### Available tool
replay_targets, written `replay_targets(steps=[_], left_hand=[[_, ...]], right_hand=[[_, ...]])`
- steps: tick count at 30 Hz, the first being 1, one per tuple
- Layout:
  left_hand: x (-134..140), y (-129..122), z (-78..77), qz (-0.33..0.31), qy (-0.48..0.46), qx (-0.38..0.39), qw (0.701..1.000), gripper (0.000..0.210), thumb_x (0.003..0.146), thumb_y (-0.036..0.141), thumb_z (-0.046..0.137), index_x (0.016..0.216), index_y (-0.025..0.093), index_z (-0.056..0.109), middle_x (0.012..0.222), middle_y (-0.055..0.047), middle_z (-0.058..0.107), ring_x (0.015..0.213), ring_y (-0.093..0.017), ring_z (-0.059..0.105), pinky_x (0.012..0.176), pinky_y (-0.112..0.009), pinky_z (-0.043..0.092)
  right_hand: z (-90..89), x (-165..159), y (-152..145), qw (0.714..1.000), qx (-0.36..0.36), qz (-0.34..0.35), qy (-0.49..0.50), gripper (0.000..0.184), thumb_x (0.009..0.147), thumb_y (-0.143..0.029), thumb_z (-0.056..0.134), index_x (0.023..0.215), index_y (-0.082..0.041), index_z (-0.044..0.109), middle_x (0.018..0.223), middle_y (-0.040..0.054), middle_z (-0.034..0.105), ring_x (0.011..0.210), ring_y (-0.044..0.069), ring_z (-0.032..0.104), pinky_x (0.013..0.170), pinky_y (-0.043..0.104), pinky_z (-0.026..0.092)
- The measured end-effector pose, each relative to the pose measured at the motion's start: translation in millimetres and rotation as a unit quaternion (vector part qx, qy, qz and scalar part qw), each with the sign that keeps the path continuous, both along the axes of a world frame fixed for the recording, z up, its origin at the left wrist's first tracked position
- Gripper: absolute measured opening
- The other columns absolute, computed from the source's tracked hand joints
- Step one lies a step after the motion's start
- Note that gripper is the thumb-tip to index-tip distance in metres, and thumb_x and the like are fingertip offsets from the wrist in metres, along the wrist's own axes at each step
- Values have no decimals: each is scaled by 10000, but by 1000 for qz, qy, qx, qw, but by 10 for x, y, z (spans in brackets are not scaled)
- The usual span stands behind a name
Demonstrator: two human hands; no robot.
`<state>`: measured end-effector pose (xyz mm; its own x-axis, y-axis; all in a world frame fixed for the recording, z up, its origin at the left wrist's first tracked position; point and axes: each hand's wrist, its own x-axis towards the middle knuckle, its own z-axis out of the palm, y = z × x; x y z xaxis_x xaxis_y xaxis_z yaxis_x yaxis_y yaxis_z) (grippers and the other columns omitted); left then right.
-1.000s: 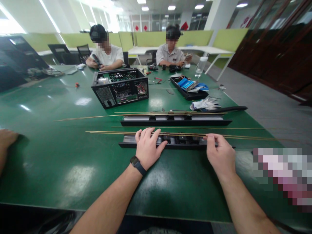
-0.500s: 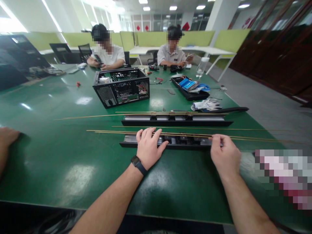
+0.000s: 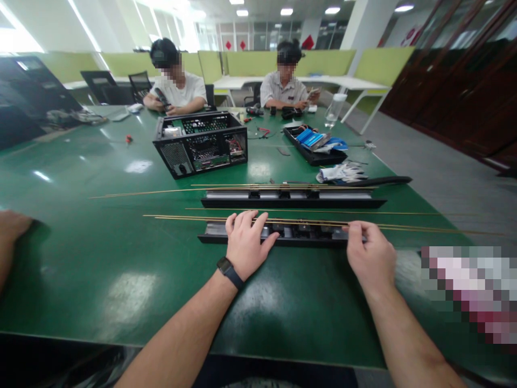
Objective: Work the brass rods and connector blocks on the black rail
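Clock centre = middle of the near rail (image 3: pixel 294 242). Two thin brass-coloured rods (image 3: pixel 307 222) run 9 to 3 along the top of it, projecting further at 3; can't tell if they touch it. Left hand (image 3: pixel 247 242) just off centre at 9: palm down, fingers spread over rods and rail, thumb apart. That grip is loose, not closed round anything; pressure can't be judged. Right hand (image 3: pixel 370 253) at 3: grip fully closed, thumb and fingertips pinching the rods near the rail's end. One or both, can't tell.

Handling, my read: rods light, springy, probably smooth enough to slide in a pinch; long free ends likely whip, may kink. Best hold is two spaced pinches near the rail ends. Rail looks stiff, heavier; take it by the long black edge.

Around: a loose rod (image 3: pixel 323 212) at 12 between the rails, then the far rail (image 3: pixel 293 203) with extra rods (image 3: pixel 161 192) reaching toward 10. Computer case (image 3: pixel 205 152) at 11. Parts tray (image 3: pixel 319 159) and gloves (image 3: pixel 343 173) at 1. Someone else's hand (image 3: pixel 14 229) at 9 on the worktop (image 3: pixel 121 242).
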<state>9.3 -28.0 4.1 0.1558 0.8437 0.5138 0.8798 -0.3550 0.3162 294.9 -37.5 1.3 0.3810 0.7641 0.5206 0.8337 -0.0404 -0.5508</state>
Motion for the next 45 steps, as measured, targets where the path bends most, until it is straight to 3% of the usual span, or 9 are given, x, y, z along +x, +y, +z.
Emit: replay_targets(steps=[13,20,29,45], left_hand=[[4,2,-5,3,5,1,1000,458,942,497,675,1331,258,646,1348,-115,661,1296,-300,563,1188,-536,271],[1,9,-11,3,5,3,1000,456,943,502,667,1331,262,649,1350,-120,660,1297,-307,566,1189,-534,278],[-1,6,-11,0,4,-2,1000,457,951,505,656,1335,258,644,1353,-121,659,1307,-301,563,1190,-538,270],[-1,6,-14,1,4,-1,1000,453,949,499,662,1333,259,645,1349,-120,659,1301,-304,563,1178,-540,279]], right_hand=[[26,-124,-55,995,7,101,-25,315,991,-451,524,1058,-219,726,1015,102,776,956,277,707,916,423,497],[21,-101,-37,997,0,73,-23,339,1015,-436,475,1024,-221,737,1004,96,789,973,293,710,905,422,482],[4,10,6,999,-11,-33,-10,344,992,-415,479,992,-207,753,921,110,779,887,299,685,814,394,462],[2,-1,-2,1000,-8,-10,-4,313,998,-417,498,989,-211,735,935,106,788,910,296,698,835,399,474]])
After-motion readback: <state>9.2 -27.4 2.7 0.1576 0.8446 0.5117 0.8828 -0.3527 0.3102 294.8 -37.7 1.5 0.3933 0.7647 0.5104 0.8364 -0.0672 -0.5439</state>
